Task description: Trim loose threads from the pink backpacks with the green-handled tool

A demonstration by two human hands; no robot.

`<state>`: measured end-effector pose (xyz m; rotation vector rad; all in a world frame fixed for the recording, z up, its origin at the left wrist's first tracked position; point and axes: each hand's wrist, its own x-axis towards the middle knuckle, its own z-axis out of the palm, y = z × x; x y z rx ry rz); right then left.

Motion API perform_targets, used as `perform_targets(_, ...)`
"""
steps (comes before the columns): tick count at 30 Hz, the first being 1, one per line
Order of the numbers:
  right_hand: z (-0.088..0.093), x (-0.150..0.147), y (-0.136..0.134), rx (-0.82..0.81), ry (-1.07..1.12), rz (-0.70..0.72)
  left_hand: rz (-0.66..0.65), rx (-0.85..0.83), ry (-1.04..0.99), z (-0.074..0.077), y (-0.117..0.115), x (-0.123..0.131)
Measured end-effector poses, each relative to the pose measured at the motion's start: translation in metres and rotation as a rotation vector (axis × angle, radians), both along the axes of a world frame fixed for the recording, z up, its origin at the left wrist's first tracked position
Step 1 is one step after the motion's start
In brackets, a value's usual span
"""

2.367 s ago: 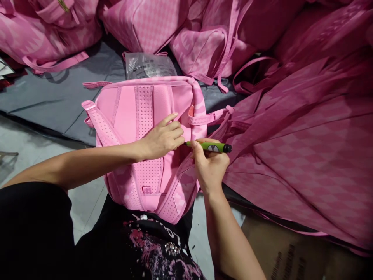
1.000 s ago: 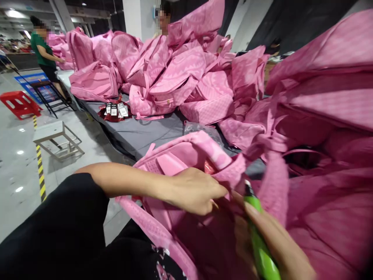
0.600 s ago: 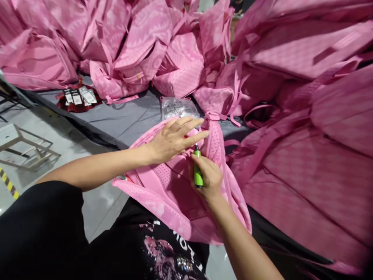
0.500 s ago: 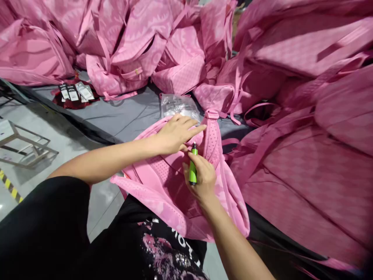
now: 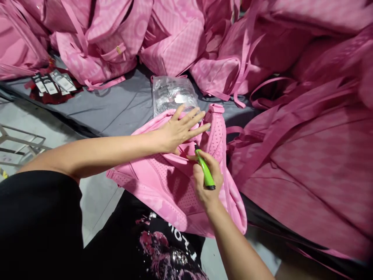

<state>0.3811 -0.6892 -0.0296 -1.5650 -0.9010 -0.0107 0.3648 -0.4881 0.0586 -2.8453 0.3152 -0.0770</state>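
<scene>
A pink backpack point(image 5: 151, 190) leans over the table edge against my lap, with its padded, dotted back panel and straps facing me. My left hand point(image 5: 177, 134) lies across the top of the backpack, fingers spread and stretched out. Close beside it, my right hand point(image 5: 201, 188) is closed around a green marker point(image 5: 206, 171) with black ends. The marker's narrow dark tip points up and away from me, at the upper opening of the backpack. Whether the tip touches the fabric I cannot tell.
A clear plastic bag point(image 5: 171, 95) lies on the grey table cover point(image 5: 107, 109) just beyond the backpack. Hang tags point(image 5: 55, 83) rest on dark red material at left. Pink backpacks point(image 5: 175, 46) are heaped along the back, and more point(image 5: 314, 171) crowd the right side.
My left fingers have spread wider. My right hand has shifted slightly right, and the marker now slants with its rear end to the right. The view has moved closer to the table.
</scene>
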Motion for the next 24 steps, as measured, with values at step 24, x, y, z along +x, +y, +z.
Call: perform_targets(24, 0.069, 0.075, 0.01, -0.788, -0.109, 0.353, 0.141, -0.088, 0.035, -0.023, -0.003, 0.025)
